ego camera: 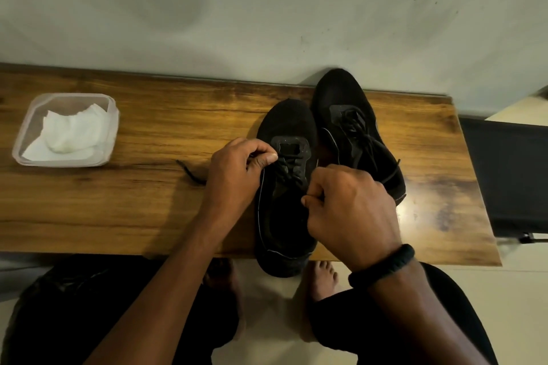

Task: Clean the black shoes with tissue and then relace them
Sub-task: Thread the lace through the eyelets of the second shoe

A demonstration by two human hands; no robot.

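With left hand (237, 169) and right hand (350, 210) both pinching the lace (192, 175), a hard tug could drag the overhanging left shoe (284, 118) off the table's (118, 216) front edge.

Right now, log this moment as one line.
step: relacing near shoe | left hand: pinches lace | right hand: grips lace | far shoe: laced | tissue: in tub

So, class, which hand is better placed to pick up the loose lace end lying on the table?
Probably the left hand: the lace end lies just beside it, while the right hand sits across the shoe.
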